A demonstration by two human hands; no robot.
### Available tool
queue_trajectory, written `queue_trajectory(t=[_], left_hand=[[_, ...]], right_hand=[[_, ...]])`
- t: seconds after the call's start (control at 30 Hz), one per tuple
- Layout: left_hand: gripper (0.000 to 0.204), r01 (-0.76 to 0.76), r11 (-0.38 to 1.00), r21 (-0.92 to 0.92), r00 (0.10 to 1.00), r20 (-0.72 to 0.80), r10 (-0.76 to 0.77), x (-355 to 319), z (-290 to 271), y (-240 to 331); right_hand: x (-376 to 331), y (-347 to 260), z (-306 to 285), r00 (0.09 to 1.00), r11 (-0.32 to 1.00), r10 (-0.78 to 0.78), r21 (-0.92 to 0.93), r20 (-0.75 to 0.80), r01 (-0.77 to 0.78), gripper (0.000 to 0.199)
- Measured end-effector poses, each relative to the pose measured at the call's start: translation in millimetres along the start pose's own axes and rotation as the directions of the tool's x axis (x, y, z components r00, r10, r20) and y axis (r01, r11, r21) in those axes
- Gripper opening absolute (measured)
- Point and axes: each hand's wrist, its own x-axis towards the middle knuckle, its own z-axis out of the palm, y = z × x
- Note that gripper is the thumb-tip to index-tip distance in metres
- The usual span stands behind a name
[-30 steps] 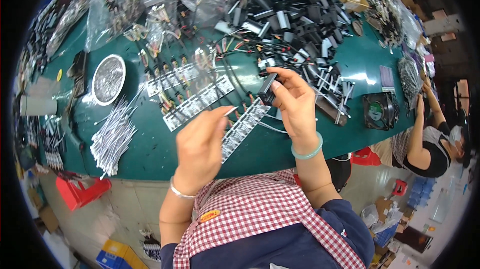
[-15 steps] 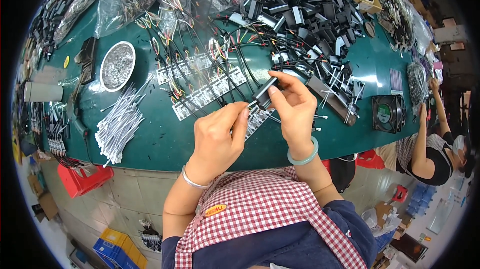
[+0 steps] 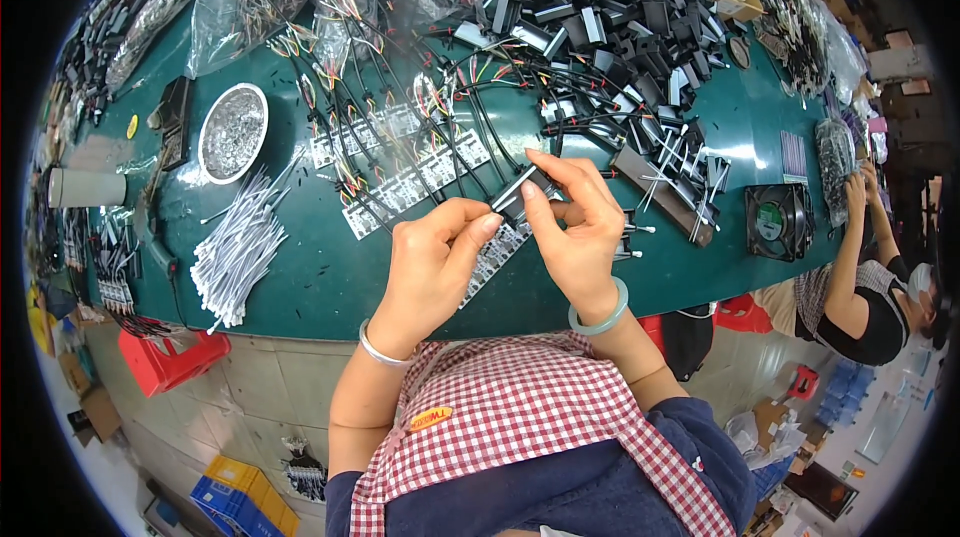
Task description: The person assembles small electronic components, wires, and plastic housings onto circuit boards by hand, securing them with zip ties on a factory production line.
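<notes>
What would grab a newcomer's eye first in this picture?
Probably the heap of dark pieces on the far side of the green table, then the fanned pile of thin white strips on its left. At the centre, the right hand holds one dark piece, with the left hand close by.

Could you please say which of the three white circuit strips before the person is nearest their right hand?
The near strip, between left hand and right hand, nearest the table's front edge; the middle strip and far strip lie farther left.

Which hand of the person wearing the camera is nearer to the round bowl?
Left. The left hand is below and right of the round bowl in the picture; the right hand is farther right.
</notes>
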Motion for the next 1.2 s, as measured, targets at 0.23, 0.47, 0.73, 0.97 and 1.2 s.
queue_trajectory(t=[0.23, 0.47, 0.73, 0.97, 1.2], left_hand=[[0.024, 0.213, 0.938, -0.275, 0.977, 0.037, -0.211, 3.4, -1.1, -3.3], [0.018, 0.074, 0.983, -0.17, 0.996, -0.039, -0.082, -0.1, 10.9, -5.9], [0.014, -0.014, 1.0, -0.009, 1.0, -0.008, 0.014, -3.3, 3.3, -9.5], [0.014, -0.103, 0.98, 0.167, 0.968, -0.21, 0.138, -15.1, -24.6, -8.6], [0.022, 0.223, 0.649, 0.727, 0.814, -0.505, 0.287, -37.4, -131.8, -78.4]], right_hand=[[1.1, 1.3, 2.2, 0.999, 0.996, 0.039, 0.076, -0.034, -0.037, 0.023], [-6.7, 19.6, 1.0, 0.994, 0.999, -0.041, 0.031, 0.099, 0.039, 0.008], [5.9, -4.9, -34.1, 0.961, 0.905, -0.058, 0.392, -0.27, 0.164, 0.006], [22.3, -32.6, -138.4, 0.574, 0.645, -0.742, -0.607, -0.348, 0.465, 0.015], [10.5, 35.2, -183.7, 0.827, 0.383, -0.551, -0.846, 0.113, 0.371, 0.021]])
